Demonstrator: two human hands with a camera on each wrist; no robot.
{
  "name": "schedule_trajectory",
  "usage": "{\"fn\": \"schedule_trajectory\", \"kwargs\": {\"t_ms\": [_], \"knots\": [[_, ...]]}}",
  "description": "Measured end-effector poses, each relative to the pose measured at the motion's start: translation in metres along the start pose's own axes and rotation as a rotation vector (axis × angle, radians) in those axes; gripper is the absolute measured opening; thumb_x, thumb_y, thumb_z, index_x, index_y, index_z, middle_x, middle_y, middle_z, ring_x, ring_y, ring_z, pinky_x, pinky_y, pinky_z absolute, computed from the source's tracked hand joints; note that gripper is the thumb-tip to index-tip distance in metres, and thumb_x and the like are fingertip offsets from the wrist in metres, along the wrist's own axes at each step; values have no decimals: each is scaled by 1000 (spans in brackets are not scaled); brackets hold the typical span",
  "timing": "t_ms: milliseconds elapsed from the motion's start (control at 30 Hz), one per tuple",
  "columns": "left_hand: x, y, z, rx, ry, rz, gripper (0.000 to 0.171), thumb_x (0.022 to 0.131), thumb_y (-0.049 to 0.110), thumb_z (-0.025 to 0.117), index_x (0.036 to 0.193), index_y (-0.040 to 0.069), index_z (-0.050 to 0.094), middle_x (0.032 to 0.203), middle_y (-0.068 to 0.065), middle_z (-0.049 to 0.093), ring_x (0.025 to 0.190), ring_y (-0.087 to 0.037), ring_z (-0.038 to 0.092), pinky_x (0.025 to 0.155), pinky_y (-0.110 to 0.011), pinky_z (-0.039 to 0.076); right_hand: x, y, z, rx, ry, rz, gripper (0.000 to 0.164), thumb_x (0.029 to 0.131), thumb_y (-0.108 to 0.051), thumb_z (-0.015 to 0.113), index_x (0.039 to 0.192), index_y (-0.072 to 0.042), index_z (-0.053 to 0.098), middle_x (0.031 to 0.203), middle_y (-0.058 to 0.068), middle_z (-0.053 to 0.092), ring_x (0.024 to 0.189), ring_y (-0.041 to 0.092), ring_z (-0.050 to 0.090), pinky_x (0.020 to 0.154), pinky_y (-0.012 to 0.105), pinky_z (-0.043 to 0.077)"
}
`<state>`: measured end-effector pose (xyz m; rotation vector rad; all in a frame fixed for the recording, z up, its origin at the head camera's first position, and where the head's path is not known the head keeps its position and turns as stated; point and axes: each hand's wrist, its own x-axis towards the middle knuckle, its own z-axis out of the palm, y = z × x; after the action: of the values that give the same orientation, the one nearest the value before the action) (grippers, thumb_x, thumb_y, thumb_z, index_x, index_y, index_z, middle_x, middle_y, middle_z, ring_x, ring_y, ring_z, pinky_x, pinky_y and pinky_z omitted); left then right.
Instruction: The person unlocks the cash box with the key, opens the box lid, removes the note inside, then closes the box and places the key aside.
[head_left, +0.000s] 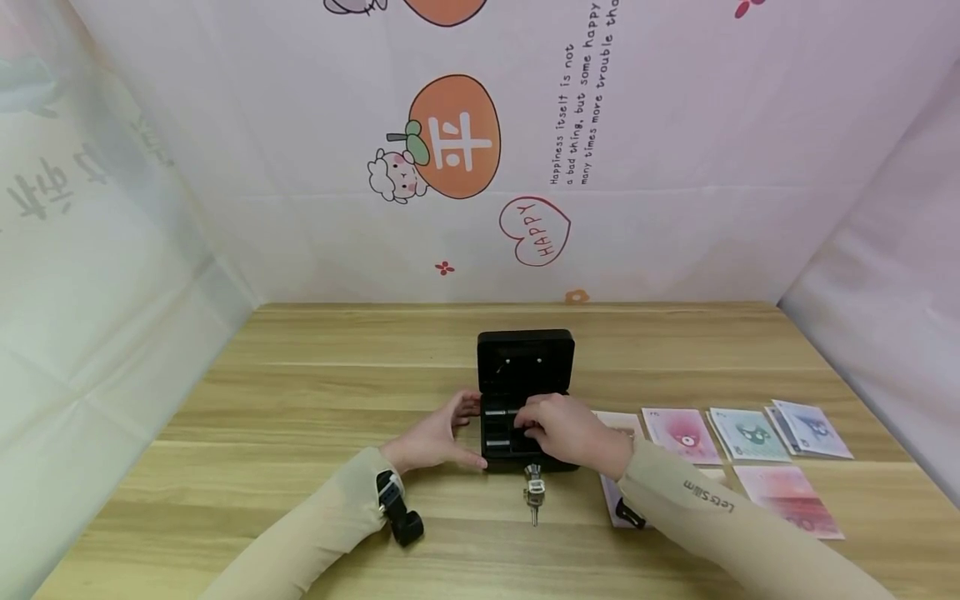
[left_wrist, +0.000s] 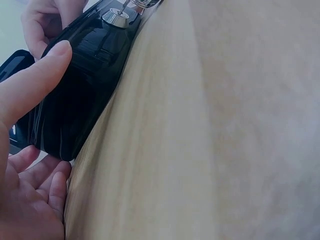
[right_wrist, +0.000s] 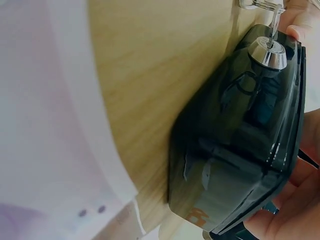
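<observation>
A small black cash box stands on the table with its lid raised at the back. Silvery strips show in its inner compartments. A key sits in the round silver lock on the front, and more keys hang from it. My left hand holds the box's left side, thumb at the front corner and fingers toward the back. My right hand reaches over the box's right half, fingers bent down into the interior. Whatever its fingertips touch is hidden.
Right of the box lie colourful play banknotes: pink, green, blue and a red one. More paper lies partly under my right forearm. A printed cloth rises behind the wooden table.
</observation>
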<state>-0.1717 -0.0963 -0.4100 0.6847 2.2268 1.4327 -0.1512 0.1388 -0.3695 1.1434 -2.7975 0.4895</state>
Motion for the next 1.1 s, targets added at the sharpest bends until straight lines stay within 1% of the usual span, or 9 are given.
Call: {"fn": "schedule_trajectory", "kwargs": {"t_ms": [233, 500, 667, 767, 900, 1000, 1100], "knots": [[0, -1, 0, 0, -5, -8, 91, 74, 12, 81, 145, 3, 24, 145, -19, 37, 135, -33, 35, 112, -47, 29, 2, 3, -2, 14, -13, -13, 16, 81, 2, 68, 94, -8, 73, 92, 4, 69, 83, 18, 65, 70, 30, 55], [1, -3, -1, 12, 0, -12, 92, 74, 12, 81, 145, 4, 24, 145, -19, 37, 134, -34, 35, 112, -48, 29, 5, 4, -6, 30, -43, 0, 15, 82, 1, 68, 93, -8, 73, 92, 4, 69, 84, 18, 65, 70, 30, 55], [1, -2, -1, 20, 2, -9, 92, 74, 13, 81, 145, 4, 24, 145, -19, 38, 134, -34, 36, 112, -49, 29, 5, 5, -9, 78, -67, 30, 14, 83, -2, 69, 94, -9, 71, 92, 3, 67, 78, 13, 62, 67, 25, 52], [1, -2, -1, 23, -1, -1, 92, 74, 13, 81, 145, 3, 24, 145, -19, 38, 134, -34, 36, 112, -48, 29, 5, 8, -14, 112, -69, 51, 13, 84, -4, 69, 96, -8, 70, 90, 1, 65, 75, 8, 59, 65, 21, 51], [1, 0, -1, 17, -4, 14, 91, 74, 11, 81, 144, 2, 24, 144, -19, 38, 135, -33, 36, 112, -48, 29, 4, 13, -22, 149, -21, 50, 13, 85, -7, 69, 98, -6, 69, 85, -1, 64, 74, 7, 57, 65, 20, 50], [1, 1, -1, 12, -3, 19, 91, 74, 11, 81, 144, 1, 24, 144, -19, 38, 134, -33, 36, 112, -47, 29, 3, 17, -29, 187, 45, 50, 15, 85, -7, 68, 99, -3, 68, 83, -1, 63, 74, 8, 57, 66, 22, 51], [0, 2, -2, 0, -8, 19, 91, 73, 10, 81, 144, 1, 23, 145, -20, 37, 135, -33, 35, 113, -47, 28, 2, 19, -35, 261, 126, 81, 17, 86, -5, 66, 102, 0, 66, 84, 2, 62, 75, 11, 56, 66, 24, 51]]}}
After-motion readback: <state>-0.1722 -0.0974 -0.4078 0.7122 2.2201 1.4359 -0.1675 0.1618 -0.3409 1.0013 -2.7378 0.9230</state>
